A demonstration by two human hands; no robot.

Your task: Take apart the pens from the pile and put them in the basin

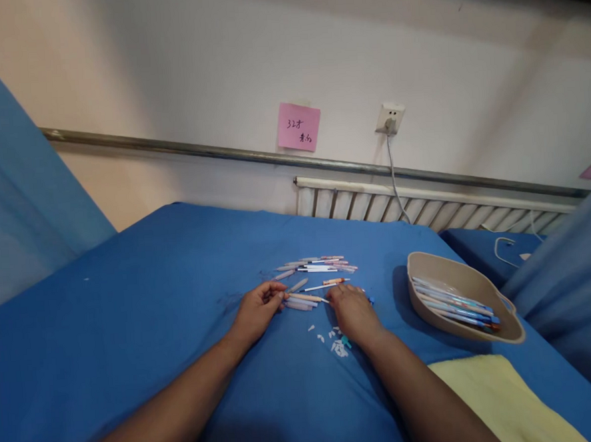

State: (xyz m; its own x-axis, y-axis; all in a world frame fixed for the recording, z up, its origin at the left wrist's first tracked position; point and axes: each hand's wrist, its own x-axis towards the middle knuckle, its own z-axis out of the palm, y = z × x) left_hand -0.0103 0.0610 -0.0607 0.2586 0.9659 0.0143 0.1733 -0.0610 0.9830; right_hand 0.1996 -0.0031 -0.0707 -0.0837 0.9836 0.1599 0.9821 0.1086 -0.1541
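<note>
My left hand (259,311) pinches the left end of a pale orange pen barrel (305,297) just above the blue cloth. At the barrel's right tip is my right hand (353,309), its fingers curled downward; what they grip is hidden. Several pale pen barrels (299,305) lie beneath the held one. Behind it rests a thin white refill (319,287) beside an orange pen part (334,281). Farther back are more white refills (318,269) and pinkish pen parts (346,267). Small blue pieces (370,300) show past my right hand.
Small white bits (339,348) and a teal piece (345,341) lie before my hands. To the right stands a beige basket (423,261) with several pens (455,304). A yellow cloth (491,389) lies nearer me. Behind the blue-covered table (153,276) is a radiator (364,200).
</note>
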